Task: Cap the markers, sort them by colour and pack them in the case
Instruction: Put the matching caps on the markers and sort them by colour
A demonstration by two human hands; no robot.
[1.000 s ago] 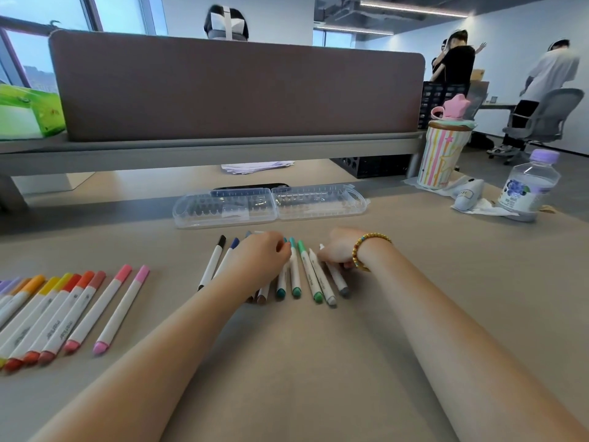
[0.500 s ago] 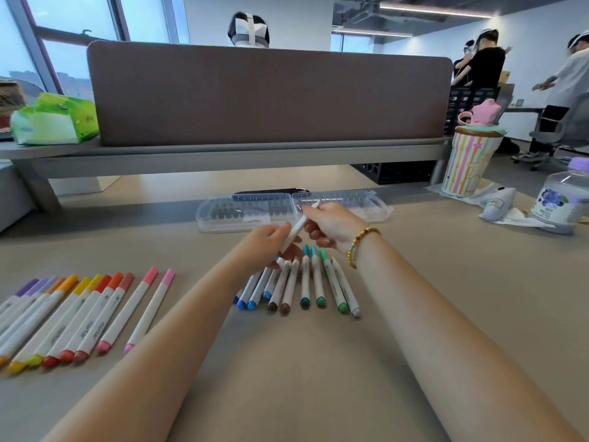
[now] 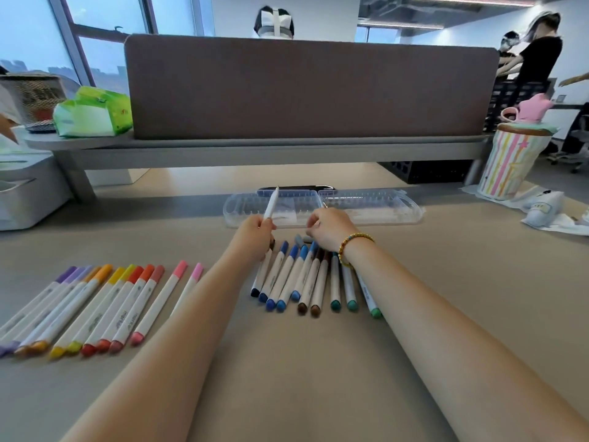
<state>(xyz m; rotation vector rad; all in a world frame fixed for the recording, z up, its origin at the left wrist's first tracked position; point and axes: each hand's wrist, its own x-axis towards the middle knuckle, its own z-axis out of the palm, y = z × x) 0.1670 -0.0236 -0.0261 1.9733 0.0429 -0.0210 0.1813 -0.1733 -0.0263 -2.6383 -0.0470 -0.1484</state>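
Change since half a second ago: the marker point(image 3: 272, 202) that both hands held has passed to the left hand point(image 3: 255, 232) alone, which grips its lower barrel, tip raised toward the case; the right hand point(image 3: 328, 226) has let go and hovers over the row, fingers curled. Whether it pinches a cap cannot be told.

Desk point(image 3: 318, 362): one, tan.
Case point(image 3: 382, 207): one, clear, lying open in two halves, just beyond the hands; no markers visible in it.
Warm-colour row point(image 3: 95, 307), left: about eleven markers, purples through oranges and reds to two pinks, capped, side by side.
Cool-colour row point(image 3: 306, 282), centre: about ten, blues, two browns, greens, partly under the right wrist.
Loose grey piece point(image 3: 299, 240): one, near the right fingers, probably a cap.

Step judged in hand: capping the held marker. Next move calls for fitting a matching cap squarely, then laying the marker in its colour group.
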